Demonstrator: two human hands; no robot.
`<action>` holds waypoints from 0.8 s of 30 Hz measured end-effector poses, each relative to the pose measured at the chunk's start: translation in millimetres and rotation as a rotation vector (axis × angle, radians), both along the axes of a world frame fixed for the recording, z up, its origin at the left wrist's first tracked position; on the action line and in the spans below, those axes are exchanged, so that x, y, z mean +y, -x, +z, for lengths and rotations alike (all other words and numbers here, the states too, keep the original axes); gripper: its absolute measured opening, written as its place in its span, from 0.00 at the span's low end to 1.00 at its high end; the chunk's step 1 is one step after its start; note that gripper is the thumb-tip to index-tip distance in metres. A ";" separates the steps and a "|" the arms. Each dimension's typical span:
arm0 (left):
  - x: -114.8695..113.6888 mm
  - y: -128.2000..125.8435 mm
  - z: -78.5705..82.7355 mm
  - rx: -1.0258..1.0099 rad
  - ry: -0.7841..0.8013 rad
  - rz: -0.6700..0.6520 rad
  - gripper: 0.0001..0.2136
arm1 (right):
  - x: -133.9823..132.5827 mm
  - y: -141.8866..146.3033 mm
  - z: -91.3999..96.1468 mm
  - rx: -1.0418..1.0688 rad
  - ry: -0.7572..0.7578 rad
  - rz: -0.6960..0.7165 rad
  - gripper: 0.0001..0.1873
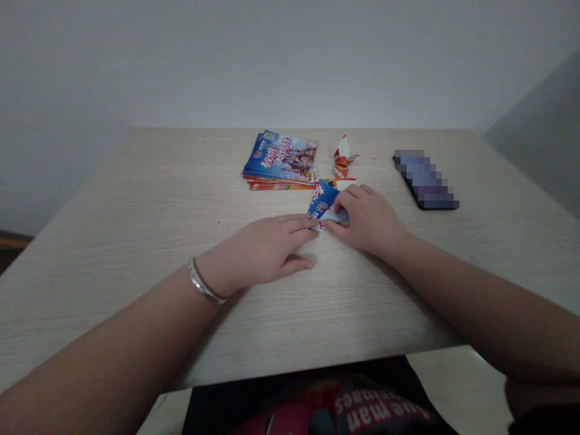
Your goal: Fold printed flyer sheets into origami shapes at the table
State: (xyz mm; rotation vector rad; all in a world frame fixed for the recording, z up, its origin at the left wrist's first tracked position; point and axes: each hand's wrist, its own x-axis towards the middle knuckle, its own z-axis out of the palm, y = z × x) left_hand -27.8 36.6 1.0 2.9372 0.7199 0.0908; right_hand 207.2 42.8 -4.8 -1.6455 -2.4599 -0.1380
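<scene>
A small folded piece of blue printed paper [322, 202] lies on the light wooden table [136, 205]. My right hand [369, 219] is closed in a pinch on its near right part. My left hand [267, 248] lies flat with fingers stretched out, the fingertips pressing the paper's near edge. A silver bangle [203, 285] sits on my left wrist. Part of the paper is hidden under my right fingers.
A stack of blue and red printed leaflets [281, 161] lies behind the hands. An orange and white folded paper figure [343, 157] stands beside it. A black phone [426, 180] rests at the right. A grey wall runs behind the table.
</scene>
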 end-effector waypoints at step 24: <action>4.2 3.0 19.4 -0.035 0.029 -0.089 0.16 | -6.5 2.6 -9.0 -0.026 -0.044 -0.092 0.34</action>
